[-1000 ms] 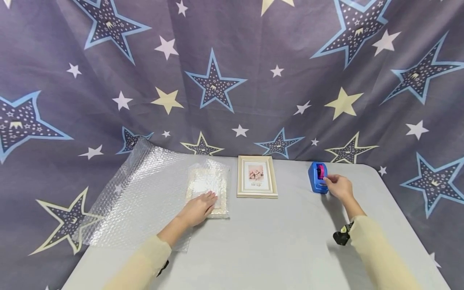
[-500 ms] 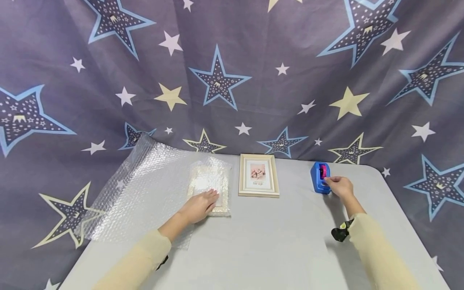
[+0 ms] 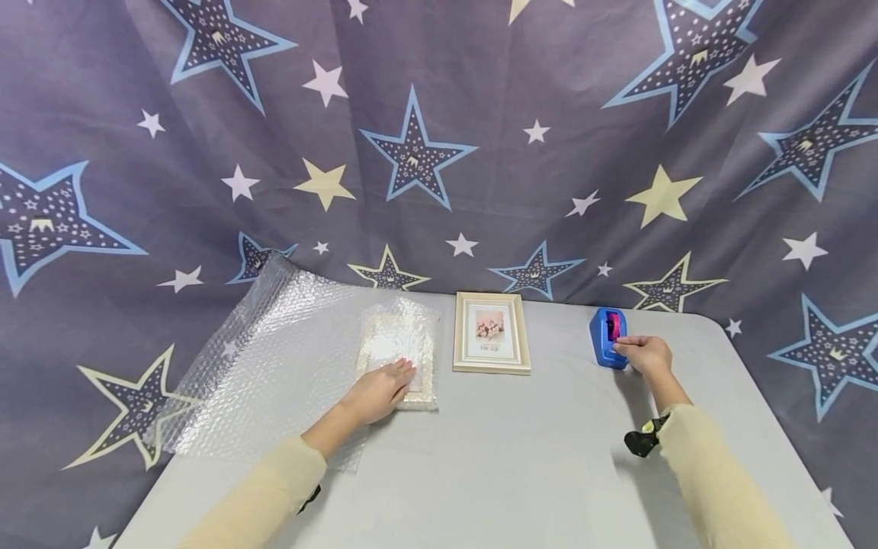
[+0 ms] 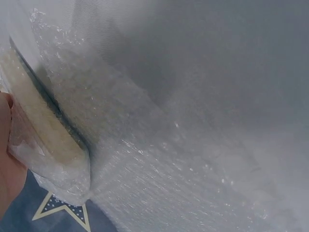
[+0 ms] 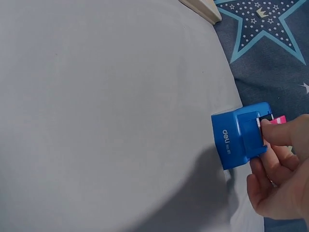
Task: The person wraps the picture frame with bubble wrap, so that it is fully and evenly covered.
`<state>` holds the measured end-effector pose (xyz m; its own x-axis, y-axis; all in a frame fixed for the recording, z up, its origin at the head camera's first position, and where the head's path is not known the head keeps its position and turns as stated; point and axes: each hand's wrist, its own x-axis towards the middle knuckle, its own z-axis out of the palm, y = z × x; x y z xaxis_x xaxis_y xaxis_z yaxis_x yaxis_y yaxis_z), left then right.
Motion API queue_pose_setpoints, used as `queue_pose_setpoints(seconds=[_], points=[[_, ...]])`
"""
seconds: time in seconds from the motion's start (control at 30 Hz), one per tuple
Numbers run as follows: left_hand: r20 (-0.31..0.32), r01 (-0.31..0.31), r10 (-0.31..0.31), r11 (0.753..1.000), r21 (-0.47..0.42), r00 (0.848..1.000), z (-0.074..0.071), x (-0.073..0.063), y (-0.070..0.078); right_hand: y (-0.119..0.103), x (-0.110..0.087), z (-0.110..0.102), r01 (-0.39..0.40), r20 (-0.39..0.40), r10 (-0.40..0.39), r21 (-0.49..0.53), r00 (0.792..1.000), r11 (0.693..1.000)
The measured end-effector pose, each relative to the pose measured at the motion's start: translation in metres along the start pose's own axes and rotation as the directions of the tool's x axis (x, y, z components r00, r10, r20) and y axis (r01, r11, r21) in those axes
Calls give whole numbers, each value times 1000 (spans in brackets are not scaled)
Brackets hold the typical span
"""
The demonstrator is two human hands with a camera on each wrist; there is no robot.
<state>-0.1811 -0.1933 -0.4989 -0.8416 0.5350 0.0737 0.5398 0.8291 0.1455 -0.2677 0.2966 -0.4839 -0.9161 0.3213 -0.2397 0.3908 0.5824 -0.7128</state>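
My left hand (image 3: 379,390) lies palm down with straight fingers on a picture frame (image 3: 389,335) wrapped in bubble wrap. In the left wrist view the wrapped frame (image 4: 48,116) shows its cream edge under the clear film, with part of my hand (image 4: 7,159) against it. The loose sheet of bubble wrap (image 3: 274,381) spreads to the left. My right hand (image 3: 648,355) is at a blue tape dispenser (image 3: 601,347) holding a pink-cored roll. In the right wrist view my thumb and fingers (image 5: 285,164) pinch the tape at the front of the dispenser (image 5: 236,135).
A second picture frame (image 3: 491,333), cream with a pink flower print, lies unwrapped between the wrapped one and the dispenser. All stand near the far edge of a light grey table (image 3: 507,457). A star-patterned curtain (image 3: 480,183) hangs right behind that edge.
The head view has shifted slightly, moving the scene a little. The left hand stays on the wrapped frame, and the right hand stays at the dispenser.
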Motion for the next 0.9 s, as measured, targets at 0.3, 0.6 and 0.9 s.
queue_pose_setpoints(seconds=[0.3,0.6,0.9], points=[[1,10,-10,1000,12,1000,4,1,-1,-3,-5,3,115,-117,-122,-70,986,991],[-18,9,-9,1000,8,1000,6,0,0,-4,-9,14,266,-286,-302,-158,909,951],[-38,16,-15,1000,17,999,7,-1,0,-14,-12,10,-41,-275,51,42,960,998]])
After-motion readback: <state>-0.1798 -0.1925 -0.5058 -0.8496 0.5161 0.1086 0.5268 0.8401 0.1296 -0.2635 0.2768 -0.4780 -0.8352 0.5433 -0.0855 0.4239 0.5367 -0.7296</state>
